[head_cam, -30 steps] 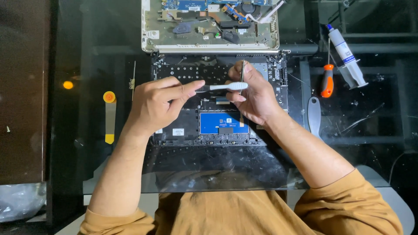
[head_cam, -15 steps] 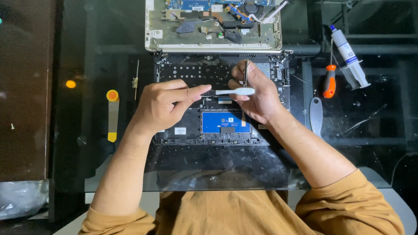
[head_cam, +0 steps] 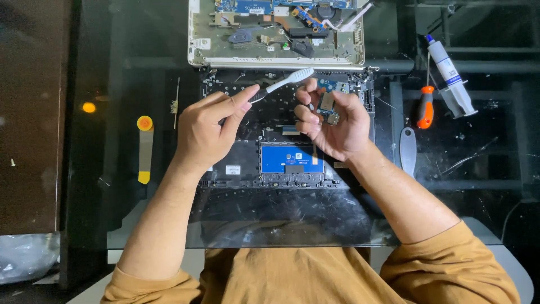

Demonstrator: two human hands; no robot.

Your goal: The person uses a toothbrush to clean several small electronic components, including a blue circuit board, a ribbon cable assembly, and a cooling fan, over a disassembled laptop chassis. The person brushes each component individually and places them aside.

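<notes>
My left hand (head_cam: 208,129) grips a toothbrush (head_cam: 284,81) with a dark handle and a white head, its bristles pointing up and to the right. A small blue circuit board (head_cam: 327,107) sits in my right hand (head_cam: 334,124), pinched between fingers and thumb. Both hands hover over an opened black laptop base (head_cam: 281,163) with a blue touchpad panel (head_cam: 291,159). The brush head is just left of and above the small board, not touching it.
A silver laptop shell (head_cam: 275,34) with exposed parts lies at the top. To the right are an orange-handled screwdriver (head_cam: 425,107), a syringe tube (head_cam: 450,76) and a grey pry tool (head_cam: 408,152). A yellow-tipped opening tool (head_cam: 145,149) lies at the left on the glass table.
The toothbrush has tilted up, its head lifting away to the upper right. My right hand has turned so the small blue board now shows in its fingers.
</notes>
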